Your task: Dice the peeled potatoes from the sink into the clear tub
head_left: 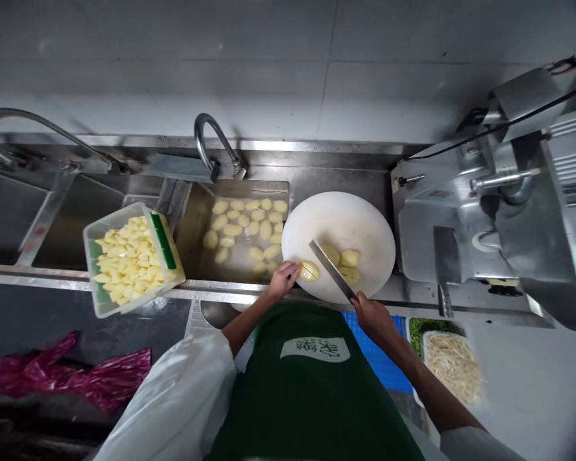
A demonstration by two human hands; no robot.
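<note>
My right hand (372,314) is closed round the handle of a cleaver (332,269), whose broad blade points up and left over the round white cutting board (365,218). At the board's lower left edge, the fingers of my left hand (284,280) pinch the end of a peeled potato (310,271) that shows a cut line along it. The blade stands apart from this potato, to its right. Several potato pieces (350,258) lie on the board just beyond the blade, which partly hides them.
Left of the board, a sink (199,256) holds peeled potatoes (233,230) in water under a curved tap (206,131). A plastic tub (92,256) of potato chunks sits further left. At right stands a metal slicer (427,224) with another cleaver (444,262) on it. Bean sprouts (451,365) are below.
</note>
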